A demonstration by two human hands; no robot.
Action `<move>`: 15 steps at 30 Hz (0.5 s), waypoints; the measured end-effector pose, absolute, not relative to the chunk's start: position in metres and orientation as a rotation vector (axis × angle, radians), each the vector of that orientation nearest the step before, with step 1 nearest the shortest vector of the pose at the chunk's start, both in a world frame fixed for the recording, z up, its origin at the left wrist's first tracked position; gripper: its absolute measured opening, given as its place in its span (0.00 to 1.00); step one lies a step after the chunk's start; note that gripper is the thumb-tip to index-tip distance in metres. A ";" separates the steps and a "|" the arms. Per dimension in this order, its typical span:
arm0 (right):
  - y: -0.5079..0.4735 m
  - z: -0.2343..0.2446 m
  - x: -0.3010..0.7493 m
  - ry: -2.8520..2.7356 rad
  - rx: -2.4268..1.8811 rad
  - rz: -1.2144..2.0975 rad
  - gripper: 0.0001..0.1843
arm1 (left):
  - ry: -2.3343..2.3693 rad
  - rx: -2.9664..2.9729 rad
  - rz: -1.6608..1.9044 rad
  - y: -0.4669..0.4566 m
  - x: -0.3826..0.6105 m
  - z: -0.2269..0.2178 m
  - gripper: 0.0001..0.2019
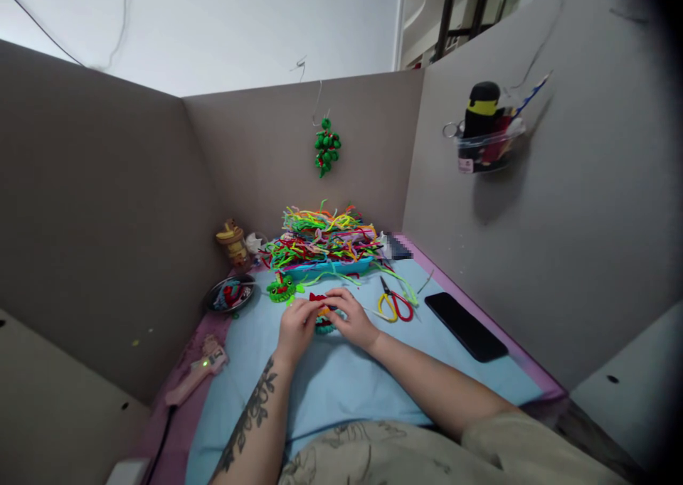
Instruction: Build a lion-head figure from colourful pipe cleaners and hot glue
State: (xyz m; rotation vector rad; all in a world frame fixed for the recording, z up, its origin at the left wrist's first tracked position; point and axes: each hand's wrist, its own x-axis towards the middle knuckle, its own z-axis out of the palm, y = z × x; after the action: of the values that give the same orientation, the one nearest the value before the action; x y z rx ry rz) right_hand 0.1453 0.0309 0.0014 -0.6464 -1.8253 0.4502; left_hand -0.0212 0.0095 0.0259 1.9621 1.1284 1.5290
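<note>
Shirt (368, 460), khaki w/ dark line art, fills the bottom edge; 2 bare forearms reach fwd over a blue cloth (368, 392) on a pink table (152, 428). Bottom L: white box (128, 472) & black cord (161, 442), which runs up to a pink glue gun (197, 382) w/ 1 green light lit. Black phone (466, 326) lies flat at R.

Mid-cloth, L hand (297, 323) & R hand (351, 318) both pinch a small red/orange/teal fuzzy piece (323, 323) btwn their fingertips, just above the cloth; fingers hide much of it. Scissors (391, 294), 1 red handle & 1 yellow, lie R of the hands, blades pointing away. Bowl (208, 301) w/ red & blue bits sits far L; green fuzzy head (281, 289) is near L hand.

Behind: blue tray (341, 266) heaped w/ multicolored pipe cleaners (325, 232), some spilling over; tan cup (233, 243) to its L. Clear tub (483, 155) w/ black bottle (480, 120) & blue pencil (530, 101) hangs on the R panel (576, 186). Green bunch (326, 147) hangs on the back panel (256, 144).
</note>
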 end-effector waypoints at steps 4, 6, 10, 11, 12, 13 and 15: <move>0.029 0.006 0.146 -1.808 -0.637 0.528 0.10 | 1.176 1.976 1.519 0.011 -0.012 0.015 0.05; 0.029 0.008 0.145 -1.784 -0.631 0.582 0.08 | 1.190 1.954 1.528 0.012 -0.013 0.013 0.02; 0.030 0.013 0.145 -1.741 -0.640 0.664 0.08 | 1.160 1.892 1.490 0.012 -0.015 0.014 0.01; 0.030 0.013 0.145 -1.740 -0.644 0.669 0.08 | 1.148 1.868 1.475 0.012 -0.015 0.015 0.02; 0.029 0.014 0.145 -1.743 -0.649 0.667 0.08 | 1.140 1.843 1.462 0.012 -0.014 0.016 0.02; 0.029 0.014 0.145 -1.743 -0.654 0.656 0.08 | 1.137 1.820 1.449 0.011 -0.014 0.016 0.02; 0.027 0.015 0.145 -1.746 -0.669 0.630 0.08 | 1.144 1.791 1.427 0.011 -0.012 0.017 0.03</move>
State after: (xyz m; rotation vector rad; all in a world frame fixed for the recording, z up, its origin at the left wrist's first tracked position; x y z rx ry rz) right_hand 0.1447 0.0275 0.0153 -0.6687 -1.7460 0.6297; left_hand -0.0121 0.0108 0.0168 1.7913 1.1444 1.4274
